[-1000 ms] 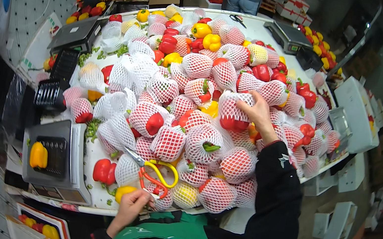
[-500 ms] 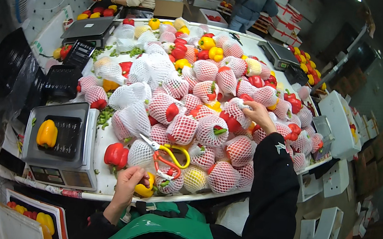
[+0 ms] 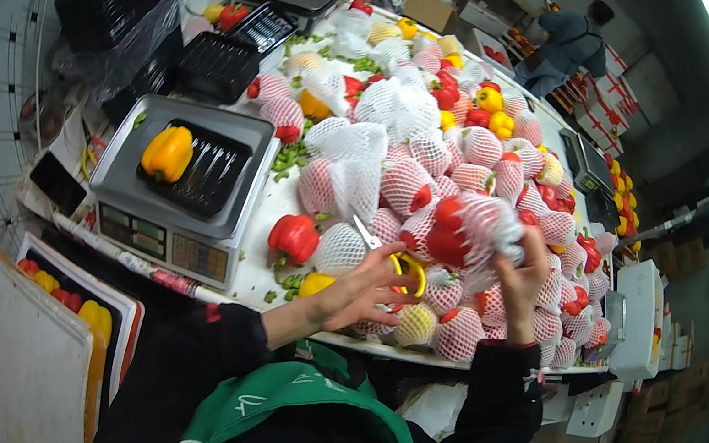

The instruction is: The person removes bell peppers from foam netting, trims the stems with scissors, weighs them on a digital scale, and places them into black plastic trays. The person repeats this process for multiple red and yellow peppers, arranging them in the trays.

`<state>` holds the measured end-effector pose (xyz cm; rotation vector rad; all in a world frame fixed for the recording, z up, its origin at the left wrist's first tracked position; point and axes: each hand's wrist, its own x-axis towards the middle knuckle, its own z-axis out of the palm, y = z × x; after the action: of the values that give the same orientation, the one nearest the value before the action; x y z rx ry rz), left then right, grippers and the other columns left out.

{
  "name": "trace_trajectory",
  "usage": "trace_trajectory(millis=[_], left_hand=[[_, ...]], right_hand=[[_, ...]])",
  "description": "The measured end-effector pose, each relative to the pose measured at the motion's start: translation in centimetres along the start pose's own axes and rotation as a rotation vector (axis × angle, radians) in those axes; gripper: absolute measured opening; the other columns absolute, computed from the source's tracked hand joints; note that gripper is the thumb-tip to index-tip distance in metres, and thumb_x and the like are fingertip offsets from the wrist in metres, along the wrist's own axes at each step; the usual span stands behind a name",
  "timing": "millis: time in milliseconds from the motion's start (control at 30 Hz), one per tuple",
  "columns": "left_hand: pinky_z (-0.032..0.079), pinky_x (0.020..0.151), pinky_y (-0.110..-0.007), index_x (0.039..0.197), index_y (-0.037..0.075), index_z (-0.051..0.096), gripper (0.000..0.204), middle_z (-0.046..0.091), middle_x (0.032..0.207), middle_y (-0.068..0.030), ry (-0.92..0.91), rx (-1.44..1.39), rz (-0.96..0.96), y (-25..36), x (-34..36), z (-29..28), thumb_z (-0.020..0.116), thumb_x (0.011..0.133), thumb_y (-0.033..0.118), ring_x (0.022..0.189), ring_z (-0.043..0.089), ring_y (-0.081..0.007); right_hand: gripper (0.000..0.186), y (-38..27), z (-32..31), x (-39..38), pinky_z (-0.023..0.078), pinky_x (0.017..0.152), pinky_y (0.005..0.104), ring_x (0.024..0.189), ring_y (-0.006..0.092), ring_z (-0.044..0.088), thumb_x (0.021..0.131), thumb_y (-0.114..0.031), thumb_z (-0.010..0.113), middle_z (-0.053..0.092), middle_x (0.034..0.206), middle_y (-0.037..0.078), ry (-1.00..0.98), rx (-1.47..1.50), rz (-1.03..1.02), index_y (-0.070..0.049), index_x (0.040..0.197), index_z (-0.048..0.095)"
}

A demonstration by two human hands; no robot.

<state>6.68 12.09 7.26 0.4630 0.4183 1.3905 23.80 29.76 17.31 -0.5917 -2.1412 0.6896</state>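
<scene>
R hand, right of ctr, clenched on net's end so red pepper pokes out; L hand, lower ctr, splayed, seemingly empty, by scissors!

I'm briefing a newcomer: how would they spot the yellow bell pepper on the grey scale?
At the near left of the white table stands a square grey scale. On it, a black ribbed plastic tray holds the glossy yellow bell pepper, the only pepper there.
</scene>
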Motion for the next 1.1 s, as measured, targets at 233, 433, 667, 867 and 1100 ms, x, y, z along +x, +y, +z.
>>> trace_trajectory(millis=[233,433,667,867,1100], left_hand=[[0.05,0.089,-0.05,0.133,0.019,0.038,0.062,0.051,0.127,-0.0094,0.237,-0.278,0.189,2.0,-2.4,-3.8,0.063,0.084,0.045,0.113,0.055,-0.0277],[0.049,0.093,-0.05,0.139,0.018,0.018,0.078,0.034,0.132,-0.012,0.407,0.008,0.587,5.8,-4.0,-5.4,0.069,0.08,0.021,0.121,0.045,-0.0287],[0.049,0.094,-0.045,0.14,0.017,0.018,0.084,0.035,0.133,-0.0114,0.31,-0.195,0.533,7.6,-6.5,-6.0,0.075,0.078,0.02,0.124,0.043,-0.0252],[0.054,0.089,-0.046,0.139,0.019,0.018,0.08,0.038,0.133,-0.0127,0.278,-0.223,0.565,6.3,-7.5,-5.3,0.072,0.081,0.024,0.117,0.052,-0.0298],[0.052,0.092,-0.042,0.134,0.005,0.036,0.069,0.049,0.129,-0.012,0.409,-0.365,0.639,4.9,-9.9,-4.1,0.07,0.082,0.033,0.114,0.055,-0.0265]], right_hand=[[0.028,-2.3,5.0,-0.5,0.047,0.066,0.0253,0.079,0.0113,0.057,0.072,-0.002,0.069,0.059,0.085,0.002,-0.061,0.103,-0.042,-0.001,0.099,0.062],[0.058,-1.1,2.5,3.7,0.048,0.086,0.0366,0.103,0.0324,0.058,0.076,-0.015,0.076,0.058,0.116,0.02,0.176,-1.152,-0.105,-0.002,0.126,0.05],[0.035,-1.6,10.9,-7.3,0.049,0.072,0.0422,0.086,0.033,0.059,0.076,-0.014,0.068,0.061,0.089,0.015,-0.673,-0.688,0.085,-0.002,0.107,0.056],[0.037,4.3,12.0,-8.8,0.048,0.063,0.0452,0.072,0.0386,0.061,0.073,-0.018,0.071,0.063,0.08,0.019,-0.517,-0.503,0.223,-0.002,0.096,0.047],[0.041,3.5,8.6,-7.9,0.049,0.06,0.0418,0.07,0.0339,0.065,0.067,-0.03,0.074,0.064,0.074,0.017,-0.485,-0.562,0.271,-0.005,0.096,0.056]])
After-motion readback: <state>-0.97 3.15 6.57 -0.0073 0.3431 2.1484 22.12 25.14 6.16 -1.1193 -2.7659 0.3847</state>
